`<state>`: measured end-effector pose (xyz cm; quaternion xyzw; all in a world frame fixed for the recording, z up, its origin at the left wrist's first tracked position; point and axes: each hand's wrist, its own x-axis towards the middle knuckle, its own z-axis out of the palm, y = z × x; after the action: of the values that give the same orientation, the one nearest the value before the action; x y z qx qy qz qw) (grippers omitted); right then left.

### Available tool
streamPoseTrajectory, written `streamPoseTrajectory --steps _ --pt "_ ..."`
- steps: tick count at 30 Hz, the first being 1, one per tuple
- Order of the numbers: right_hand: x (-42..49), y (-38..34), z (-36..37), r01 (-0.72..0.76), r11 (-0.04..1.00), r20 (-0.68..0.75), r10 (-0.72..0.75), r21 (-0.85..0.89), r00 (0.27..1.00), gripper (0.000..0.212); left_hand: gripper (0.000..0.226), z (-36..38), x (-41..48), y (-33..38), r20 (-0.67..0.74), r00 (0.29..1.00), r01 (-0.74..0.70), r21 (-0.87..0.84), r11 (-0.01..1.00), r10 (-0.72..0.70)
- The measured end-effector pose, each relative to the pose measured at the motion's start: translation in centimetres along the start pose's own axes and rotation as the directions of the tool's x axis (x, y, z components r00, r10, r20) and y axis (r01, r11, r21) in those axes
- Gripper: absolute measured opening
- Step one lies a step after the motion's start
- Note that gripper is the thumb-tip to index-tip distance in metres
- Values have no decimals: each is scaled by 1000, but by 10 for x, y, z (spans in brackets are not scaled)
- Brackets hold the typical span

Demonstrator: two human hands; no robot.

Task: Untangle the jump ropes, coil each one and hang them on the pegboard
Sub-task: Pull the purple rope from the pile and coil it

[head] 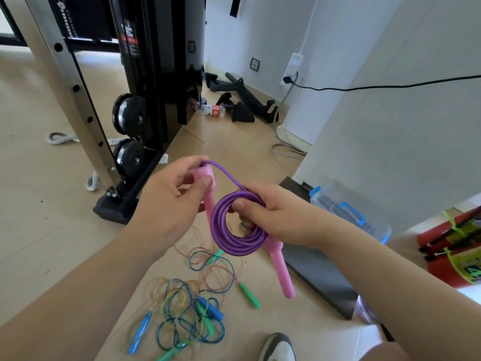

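In the right hand (282,217), coiled purple rope (235,247); clear box (331,201) nearby.

Only a partial "4" reads, on the yellow-green tag (468,269).

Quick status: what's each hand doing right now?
Left hand: closed, pinching the upper pink handle.
Right hand: closed around the purple coil.

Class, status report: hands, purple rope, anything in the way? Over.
Left hand pinches upper pink handle; right hand grips purple coil. Coil nearly wound, short tail loose. Other ropes tangled on floor; pegboard not in view.
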<state>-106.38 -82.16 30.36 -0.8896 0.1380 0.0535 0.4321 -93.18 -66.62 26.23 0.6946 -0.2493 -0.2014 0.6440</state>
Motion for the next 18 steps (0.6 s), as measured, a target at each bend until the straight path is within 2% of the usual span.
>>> streamPoseTrajectory --steps 2,5,9,12,15,18 --pt "2 -5 4 20 1000 0 -20 -15 1000 22 30 2 -3 8 -30 999 14 -117 993 -18" --pt "6 -8 9 13 996 8 -12 -85 1000 21 29 4 -5 16 -55 998 6 -190 982 -16" --pt "7 -11 16 -5 988 12 7 -155 1000 19 27 3 -6 17 -84 986 111 -304 946 -143" --pt "7 -10 14 -9 993 -10 8 -115 1000 17 10 1 -10 17 -50 987 131 -308 942 -154" --pt "7 -11 12 -1 995 -34 -2 -98 999 31 13 -2 -9 16 -3 986 159 -288 944 -167" --pt "5 -9 14 27 993 -66 -35 -116 997 22 15 -8 -6 10 13 992 128 -194 973 -128"
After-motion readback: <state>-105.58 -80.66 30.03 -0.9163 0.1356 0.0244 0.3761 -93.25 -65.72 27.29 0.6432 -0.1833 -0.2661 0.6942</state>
